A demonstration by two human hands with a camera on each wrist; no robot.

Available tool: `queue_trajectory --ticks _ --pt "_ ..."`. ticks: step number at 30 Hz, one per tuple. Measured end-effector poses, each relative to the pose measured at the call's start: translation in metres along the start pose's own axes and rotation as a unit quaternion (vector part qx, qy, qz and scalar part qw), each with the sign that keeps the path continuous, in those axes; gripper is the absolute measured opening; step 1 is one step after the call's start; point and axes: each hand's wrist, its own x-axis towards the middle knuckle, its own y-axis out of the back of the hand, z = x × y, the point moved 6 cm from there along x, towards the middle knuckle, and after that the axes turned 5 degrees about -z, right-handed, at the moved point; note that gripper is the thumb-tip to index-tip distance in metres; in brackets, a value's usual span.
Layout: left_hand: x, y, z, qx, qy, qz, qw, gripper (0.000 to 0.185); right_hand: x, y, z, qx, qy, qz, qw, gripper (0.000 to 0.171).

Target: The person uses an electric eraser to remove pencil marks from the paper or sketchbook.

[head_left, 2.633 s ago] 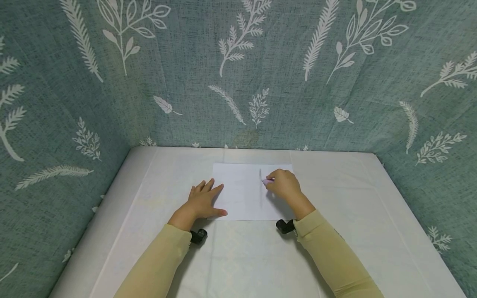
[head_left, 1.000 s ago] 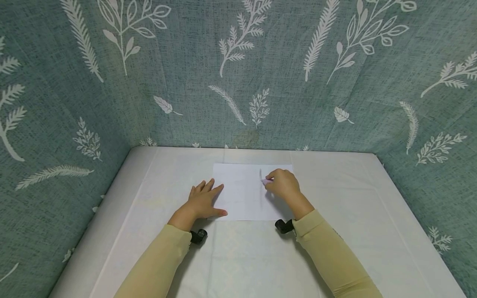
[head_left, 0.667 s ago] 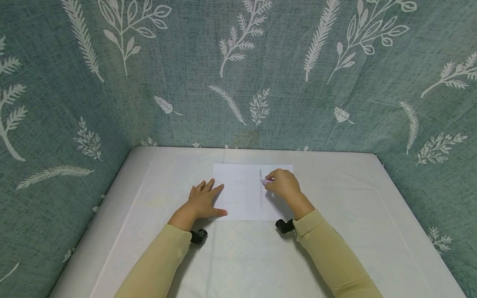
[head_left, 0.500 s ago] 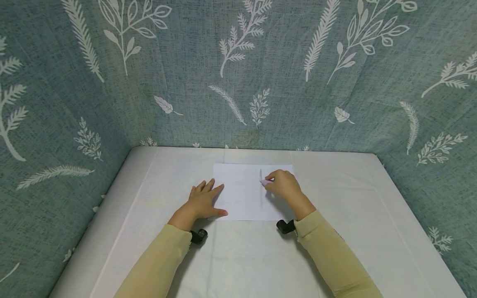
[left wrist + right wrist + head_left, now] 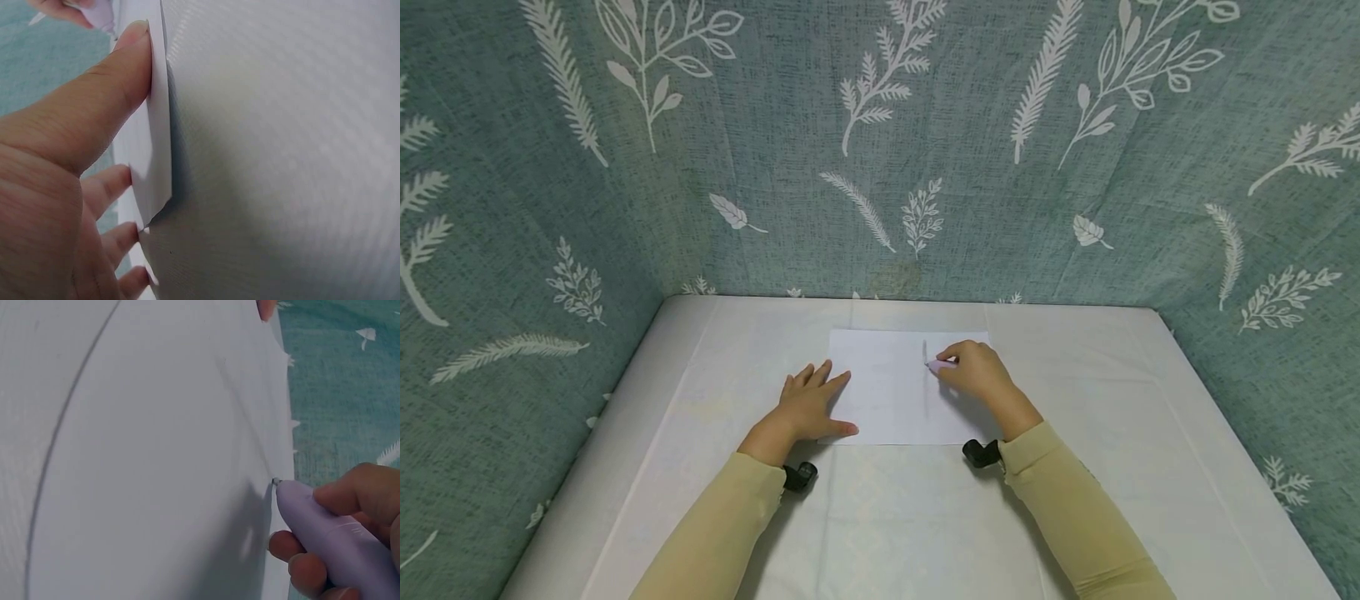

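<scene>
A sheet of white paper (image 5: 880, 392) lies on the white-covered table. My left hand (image 5: 808, 412) rests spread over its left side, fingers straight; in the left wrist view the thumb (image 5: 112, 87) lies on the near edge. My right hand (image 5: 976, 372) pinches a thick lilac pen-shaped tool (image 5: 331, 531) with a small metal tip. This tip is right at the paper's surface, on a thin grey line (image 5: 242, 412) that runs across the right part of the sheet. The tool's rear end is partly hidden by the hand.
White cloth (image 5: 1075, 400) covers the table around the paper. A green leaf-patterned fabric (image 5: 880, 217) stands behind the table and at both sides. Black wrist devices (image 5: 981, 454) stick out by both sleeves.
My right hand and forearm have shifted slightly to the right, and more of the lilac tool shows. Its tip stays near the same spot on the line. The left hand and paper have not moved.
</scene>
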Motion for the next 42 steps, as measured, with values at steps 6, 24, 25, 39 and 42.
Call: queue_trajectory --ticks 6,24,25,39,42 --pt "-0.002 0.001 0.001 -0.002 0.001 -0.003 1.0000 0.098 -0.001 0.002 -0.001 0.001 0.008 -0.005 1.000 0.031" --pt "-0.003 0.002 0.000 -0.003 0.009 -0.004 0.9999 0.098 0.006 0.000 0.006 0.050 0.004 -0.045 0.998 0.030" --pt "-0.003 0.002 0.000 -0.002 0.007 -0.004 1.0000 0.098 0.006 0.000 0.006 0.050 0.003 -0.044 0.998 0.030" --pt "-0.001 -0.001 0.000 0.000 0.006 0.000 1.0000 0.098 0.005 0.004 0.013 0.063 -0.017 -0.044 0.997 0.031" --pt "-0.001 -0.001 -0.001 0.001 0.006 -0.001 1.0000 0.098 0.006 0.003 0.016 0.081 -0.014 -0.050 0.995 0.031"
